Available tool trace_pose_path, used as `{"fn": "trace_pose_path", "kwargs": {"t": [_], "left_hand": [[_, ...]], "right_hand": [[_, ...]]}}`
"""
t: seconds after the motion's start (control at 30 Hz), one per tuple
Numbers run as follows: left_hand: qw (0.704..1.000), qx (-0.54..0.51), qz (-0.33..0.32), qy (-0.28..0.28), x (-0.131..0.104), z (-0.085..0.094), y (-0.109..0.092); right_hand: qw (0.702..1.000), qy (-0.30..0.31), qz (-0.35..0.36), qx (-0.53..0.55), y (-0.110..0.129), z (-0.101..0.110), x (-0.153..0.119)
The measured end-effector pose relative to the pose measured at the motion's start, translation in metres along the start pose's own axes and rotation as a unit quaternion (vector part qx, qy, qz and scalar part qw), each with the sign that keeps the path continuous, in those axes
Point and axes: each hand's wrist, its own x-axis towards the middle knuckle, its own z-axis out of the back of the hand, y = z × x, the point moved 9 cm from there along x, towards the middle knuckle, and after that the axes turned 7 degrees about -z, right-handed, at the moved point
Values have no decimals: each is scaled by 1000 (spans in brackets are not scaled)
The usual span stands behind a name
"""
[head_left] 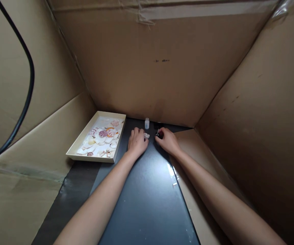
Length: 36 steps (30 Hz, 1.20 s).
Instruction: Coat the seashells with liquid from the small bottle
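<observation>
My left hand (pixel 137 142) rests low over the dark tabletop, fingers curled. Between its thumb and index finger shows a small whitish-pink piece (pixel 146 135), perhaps a shell or crumpled tissue; its kind is unclear. Close by on the right, my right hand (pixel 169 140) has thumb and index finger pinched around a small black thing (pixel 157 133) with a light spot, mostly covered by the fingers. Just beyond the gap between both hands, a small translucent white bottle (pixel 147 124) stands upright, touched by neither hand.
A shallow cream tray (pixel 92 158) with shells pictured on its bottom, and an orange ring-like shape, sits at the left. Cardboard walls (pixel 147 78) enclose the dark table (pixel 147 204). A cardboard strip (pixel 195 204) runs along the right. A black cable (pixel 31 75) hangs at upper left.
</observation>
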Motion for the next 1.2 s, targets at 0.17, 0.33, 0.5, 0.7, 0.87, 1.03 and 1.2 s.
{"fn": "trace_pose_path", "kwargs": {"t": [0.17,0.33,0.5,0.7,0.87,1.03,1.2], "left_hand": [[998,-35,-35,-28,-3,4,-5],[985,-157,-10,-71,-4,5,3],[950,-296,5,-99,-1,-1,13],[925,-363,-13,-114,0,-4,13],[925,-360,-17,-118,2,-7,15],[924,-366,-17,-107,3,-7,14],[929,-354,-25,-103,3,-5,12]], "right_hand": [[995,-14,18,97,5,9,-11],[994,-26,72,75,17,16,-16],[991,-28,101,87,24,16,-21],[989,-33,118,84,24,19,-29],[991,-56,96,76,19,26,-30],[989,-37,108,94,20,22,-29],[984,-55,112,123,21,26,-30]]}}
